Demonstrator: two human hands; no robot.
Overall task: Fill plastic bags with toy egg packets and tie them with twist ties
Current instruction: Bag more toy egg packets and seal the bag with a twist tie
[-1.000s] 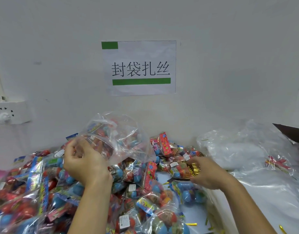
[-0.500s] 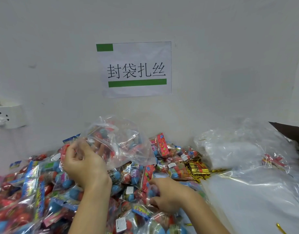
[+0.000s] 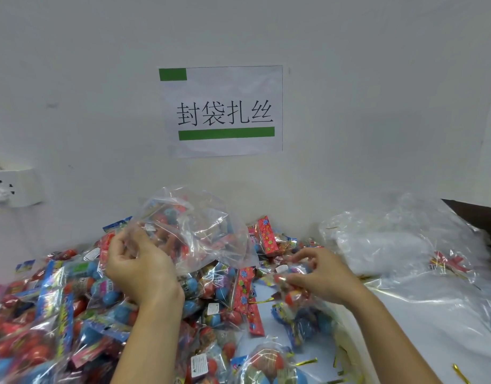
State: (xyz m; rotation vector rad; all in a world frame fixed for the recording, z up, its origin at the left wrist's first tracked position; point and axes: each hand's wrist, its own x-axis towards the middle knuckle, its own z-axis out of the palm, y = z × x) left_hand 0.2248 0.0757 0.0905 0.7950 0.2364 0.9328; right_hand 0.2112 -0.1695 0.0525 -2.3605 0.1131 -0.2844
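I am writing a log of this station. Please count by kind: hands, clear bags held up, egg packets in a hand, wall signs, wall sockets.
hands: 2, left hand and right hand
clear bag held up: 1
toy egg packet in hand: 1
paper sign: 1
wall socket: 1
total: 6

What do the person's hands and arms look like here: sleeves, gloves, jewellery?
Both are bare. The left hand and right hand wear no gloves, and no rings show. Both forearms are uncovered to the bottom edge of the head view: no sleeve, watch or wristband in sight. No markings visible.
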